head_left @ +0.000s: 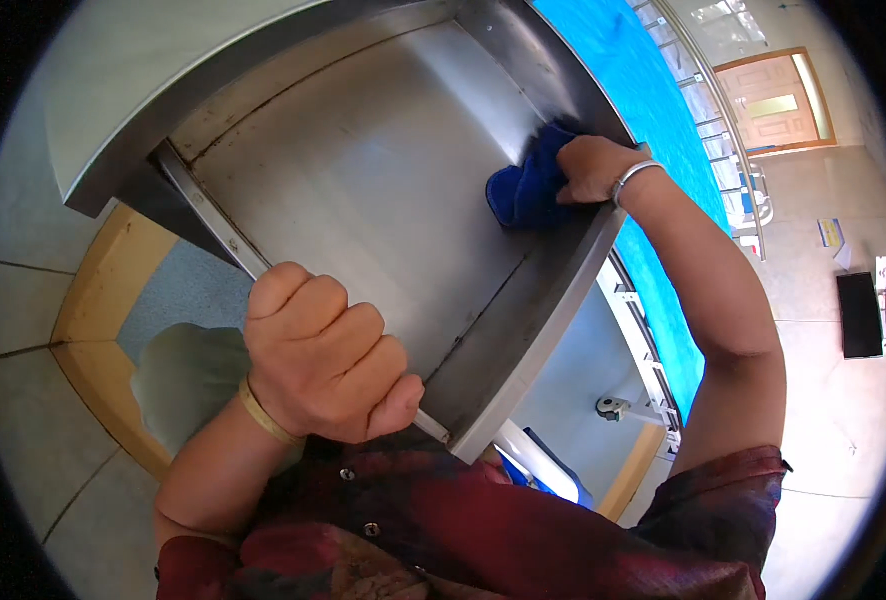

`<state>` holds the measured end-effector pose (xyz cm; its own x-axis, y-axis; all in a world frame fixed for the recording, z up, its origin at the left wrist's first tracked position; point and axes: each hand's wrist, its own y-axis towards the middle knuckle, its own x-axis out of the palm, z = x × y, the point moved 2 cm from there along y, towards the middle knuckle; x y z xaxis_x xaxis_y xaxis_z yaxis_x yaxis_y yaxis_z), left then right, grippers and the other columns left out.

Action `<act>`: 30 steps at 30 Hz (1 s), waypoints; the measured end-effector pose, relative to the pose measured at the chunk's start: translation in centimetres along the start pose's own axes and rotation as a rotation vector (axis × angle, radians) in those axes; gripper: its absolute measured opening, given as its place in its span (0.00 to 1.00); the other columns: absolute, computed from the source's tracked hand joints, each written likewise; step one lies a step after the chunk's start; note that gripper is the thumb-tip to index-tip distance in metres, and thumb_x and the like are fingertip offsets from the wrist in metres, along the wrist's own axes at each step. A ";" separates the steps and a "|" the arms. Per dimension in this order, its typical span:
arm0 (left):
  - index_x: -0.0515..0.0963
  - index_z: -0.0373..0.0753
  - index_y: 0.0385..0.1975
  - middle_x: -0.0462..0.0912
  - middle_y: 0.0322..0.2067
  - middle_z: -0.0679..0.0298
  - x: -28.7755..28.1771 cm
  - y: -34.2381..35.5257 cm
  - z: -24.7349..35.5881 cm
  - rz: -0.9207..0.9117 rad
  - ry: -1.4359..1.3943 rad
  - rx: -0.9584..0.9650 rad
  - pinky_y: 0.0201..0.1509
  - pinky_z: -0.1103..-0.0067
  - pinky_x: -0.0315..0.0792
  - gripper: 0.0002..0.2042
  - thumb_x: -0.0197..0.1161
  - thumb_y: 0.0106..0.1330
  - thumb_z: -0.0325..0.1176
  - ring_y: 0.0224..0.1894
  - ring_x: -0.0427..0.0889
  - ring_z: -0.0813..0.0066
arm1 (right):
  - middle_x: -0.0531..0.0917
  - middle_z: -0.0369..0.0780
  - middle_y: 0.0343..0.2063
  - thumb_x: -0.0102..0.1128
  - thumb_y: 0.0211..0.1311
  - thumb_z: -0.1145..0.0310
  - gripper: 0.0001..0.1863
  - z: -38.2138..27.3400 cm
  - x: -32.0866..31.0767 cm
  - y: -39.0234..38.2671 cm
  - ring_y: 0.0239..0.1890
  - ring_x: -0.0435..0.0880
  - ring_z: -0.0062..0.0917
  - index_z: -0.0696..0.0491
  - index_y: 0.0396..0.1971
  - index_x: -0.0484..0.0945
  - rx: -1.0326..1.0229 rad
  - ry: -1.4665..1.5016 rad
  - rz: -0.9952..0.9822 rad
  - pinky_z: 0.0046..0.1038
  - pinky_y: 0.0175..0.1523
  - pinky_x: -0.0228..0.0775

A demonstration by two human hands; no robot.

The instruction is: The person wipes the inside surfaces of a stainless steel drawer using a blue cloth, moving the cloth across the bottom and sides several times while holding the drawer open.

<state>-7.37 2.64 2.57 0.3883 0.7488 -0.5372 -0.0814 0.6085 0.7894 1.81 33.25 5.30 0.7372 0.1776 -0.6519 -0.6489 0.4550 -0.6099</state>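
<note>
A shallow stainless-steel tray-like compartment (353,150) with raised metal sides fills the upper middle of the view. My left hand (328,355) is closed around its near metal edge (208,212). At the right inner corner my right hand (598,168) grips a dark blue cloth (525,190), which is bunched under the fingers and lies against the metal bottom and side wall. Dark lines run along the seams of the bottom. The fingertips of my right hand are partly hidden.
A bed with a bright blue cover (653,110) and a metal side rail (708,85) stands right beside the tray. A castor wheel (612,408) shows below. Farther right are a wooden door (768,100) and a black screen (860,315) on the wall.
</note>
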 end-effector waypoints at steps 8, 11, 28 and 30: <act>0.57 0.45 0.06 0.54 0.12 0.68 -0.5 -0.2 -0.1 -0.009 -0.006 0.012 0.24 0.76 0.51 0.15 0.54 0.46 0.40 0.16 0.57 0.72 | 0.79 0.51 0.24 0.53 0.39 0.75 0.07 -11.5 -2.8 -3.3 0.32 0.79 0.44 0.60 0.20 0.79 -0.571 0.017 -0.079 0.37 0.37 0.71; 0.58 0.45 0.07 0.55 0.12 0.67 -0.5 -0.1 0.1 -0.002 -0.006 0.014 0.24 0.75 0.52 0.14 0.54 0.45 0.40 0.17 0.58 0.72 | 0.78 0.52 0.25 0.56 0.44 0.69 0.11 -14.8 -5.1 -4.7 0.32 0.76 0.46 0.60 0.27 0.76 -0.806 0.335 -0.096 0.38 0.39 0.67; 0.57 0.46 0.07 0.53 0.12 0.68 -0.2 -0.2 0.1 -0.007 0.004 0.029 0.24 0.75 0.51 0.15 0.53 0.45 0.41 0.16 0.57 0.72 | 0.74 0.42 0.39 0.48 0.50 0.74 0.13 -1.5 -5.5 4.8 0.42 0.74 0.36 0.54 0.39 0.73 -0.021 -0.202 0.694 0.30 0.46 0.71; 0.56 0.45 0.07 0.53 0.12 0.68 -0.3 -0.3 0.0 -0.017 0.004 0.038 0.23 0.75 0.50 0.15 0.54 0.44 0.41 0.16 0.56 0.72 | 0.80 0.45 0.33 0.46 0.53 0.73 0.10 -0.9 -4.1 3.3 0.38 0.80 0.38 0.54 0.29 0.79 0.125 -0.160 0.289 0.33 0.43 0.73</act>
<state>-7.48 2.23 2.43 0.3859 0.7398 -0.5512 -0.0397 0.6103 0.7912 -3.52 33.23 5.55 0.5531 0.4448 -0.7045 -0.8143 0.4672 -0.3443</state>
